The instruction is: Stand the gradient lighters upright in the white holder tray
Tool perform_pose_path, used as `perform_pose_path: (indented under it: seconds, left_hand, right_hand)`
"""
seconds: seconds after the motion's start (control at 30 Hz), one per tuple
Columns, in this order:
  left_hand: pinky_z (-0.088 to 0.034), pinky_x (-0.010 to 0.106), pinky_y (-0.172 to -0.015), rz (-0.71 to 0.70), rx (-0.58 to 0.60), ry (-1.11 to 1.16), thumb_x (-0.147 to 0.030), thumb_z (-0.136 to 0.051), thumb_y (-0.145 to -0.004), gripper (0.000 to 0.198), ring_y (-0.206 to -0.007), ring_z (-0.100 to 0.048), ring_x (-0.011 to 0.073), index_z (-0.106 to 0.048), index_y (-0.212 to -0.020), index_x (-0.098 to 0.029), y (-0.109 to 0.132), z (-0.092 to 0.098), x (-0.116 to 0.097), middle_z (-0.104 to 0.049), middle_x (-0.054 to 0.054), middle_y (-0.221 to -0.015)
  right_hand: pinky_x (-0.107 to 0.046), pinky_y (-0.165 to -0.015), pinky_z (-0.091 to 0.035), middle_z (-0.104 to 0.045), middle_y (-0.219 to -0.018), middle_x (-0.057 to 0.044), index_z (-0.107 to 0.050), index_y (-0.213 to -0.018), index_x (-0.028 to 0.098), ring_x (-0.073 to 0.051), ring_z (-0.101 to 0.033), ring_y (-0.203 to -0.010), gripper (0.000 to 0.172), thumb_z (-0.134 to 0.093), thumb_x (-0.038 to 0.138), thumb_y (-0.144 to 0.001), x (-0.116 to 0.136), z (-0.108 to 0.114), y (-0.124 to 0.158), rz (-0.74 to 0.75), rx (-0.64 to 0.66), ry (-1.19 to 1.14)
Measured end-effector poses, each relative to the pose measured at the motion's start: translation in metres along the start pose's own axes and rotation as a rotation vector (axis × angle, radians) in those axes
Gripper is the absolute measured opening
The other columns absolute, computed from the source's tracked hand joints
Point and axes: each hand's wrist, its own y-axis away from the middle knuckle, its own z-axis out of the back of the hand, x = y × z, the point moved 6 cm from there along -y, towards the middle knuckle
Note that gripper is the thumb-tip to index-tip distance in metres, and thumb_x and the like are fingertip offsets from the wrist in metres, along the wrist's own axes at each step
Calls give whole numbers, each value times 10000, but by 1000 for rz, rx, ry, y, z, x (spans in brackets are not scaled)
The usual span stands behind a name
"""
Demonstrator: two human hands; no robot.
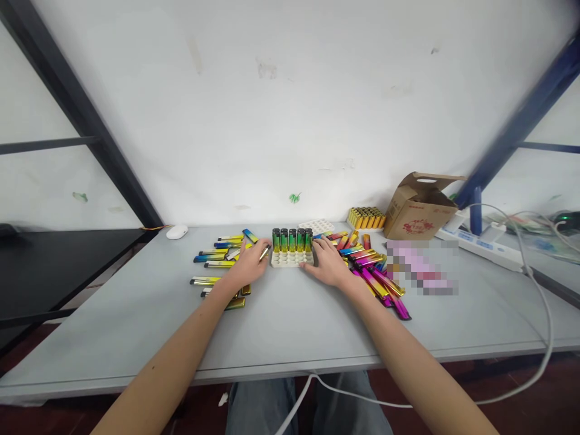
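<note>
- Head view looks down on a grey counter (290,326) set against a white wall, with both bare forearms reaching forward.
- The left hand (248,266) is clenched on a single lighter (264,252), whose metal end points toward the left edge of the white tray (292,259).
- The right hand (327,266) is released, lying flat with fingers spread; its fingertips touch the tray's right side and it grasps nothing.
- The tray sits between the two hands, and a row of green lighters (292,240) stands upright along its far edge, dark caps up.
- The nearer holes of the tray are unfilled.
- A loose pile of yellow-and-blue lighters (217,257) lies flat to the left, partly under the left wrist.
- A pile of pink and rainbow lighters (371,269) lies just beside the right hand.
- Behind the tray is a second white tray (317,226), and beyond that a block of yellow lighters (366,217).
- An open cardboard box (419,208) stands at the far right, near a power strip (484,244).
- A white mouse (176,231) rests at the far left.
</note>
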Motion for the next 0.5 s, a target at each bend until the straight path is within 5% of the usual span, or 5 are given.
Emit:
perform_pose_path:
  seconds: [0.1, 0.2, 0.5]
  left_hand:
    - [-283, 542, -1113, -9, -73, 33, -176, -374, -896, 474, -1198, -578, 268, -362, -1369, -216, -1, 5, 1, -617, 119, -1315]
    - [-479, 410, -873, 49, -132, 39, -270, -360, -946, 424, -1000, -653, 271, -435, -1358, -204, -1, 14, 1, -687, 122, -1134]
    - [-430, 271, -645, 111, -499, 276, -417, -414, -970, 391, -643, -562, 155, -493, -1306, -234, 10, 47, -21, -566, -6, -736]
  right_hand:
    - [-458, -1158, -290, -533, -1346, -196, -500, -1316, 57, -334, -352, -1366, 647, -574, 500, -851, 0, 0, 0, -1, 16, -14]
    - [-457, -1173, -262, -517, -1380, -197, -467, -1352, 41, -352, -307, -1402, 686, -574, 497, -851, -1, -1, 0, -14, 21, -17]
    - [-435, -1111, -336, -576, -1264, -182, -545, -1223, 77, -322, -419, -1282, 554, -575, 492, -856, 2, 1, 0, 21, 6, -13]
